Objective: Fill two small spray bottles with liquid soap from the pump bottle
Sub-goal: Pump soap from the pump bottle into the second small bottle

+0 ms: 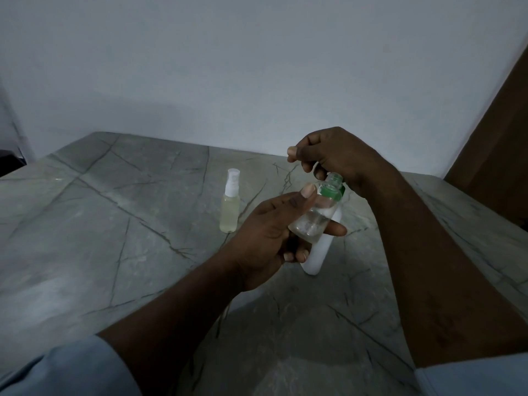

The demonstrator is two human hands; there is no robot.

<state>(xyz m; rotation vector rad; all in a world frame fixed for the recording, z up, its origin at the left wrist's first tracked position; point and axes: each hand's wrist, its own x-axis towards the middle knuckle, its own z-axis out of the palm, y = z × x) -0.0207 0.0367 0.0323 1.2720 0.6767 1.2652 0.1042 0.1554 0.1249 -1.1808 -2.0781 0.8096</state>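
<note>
Grey stone with dark veins and a dull sheen makes up the table (114, 224), which runs back to a plain pale wall (228, 67).

1 small spray bottle (229, 210) stands upright on the table, left of the hands and apart from them. It is a slim clear cylinder of pale yellow liquid with a white sprayer top.

The left hand (265, 241) holds a second small bottle, the open bottle (311, 221), above the table. It is clear plastic with a round shoulder, a bare threaded neck and only a little clear liquid at the bottom. It tilts with its neck up and to the right. The thumb lies along its near side and the fingers curl round behind and under it, a snug grip.

Just behind it stands the pump bottle (321, 252), a tall matte white cylinder on the table with a green part at its top, partly hidden.

The right hand (334, 155) is above both necks with its fingers curled tightly and thumb against forefinger. I cannot tell what it holds or presses.

Light blue sleeves (57, 372) show at the bottom edge.
</note>
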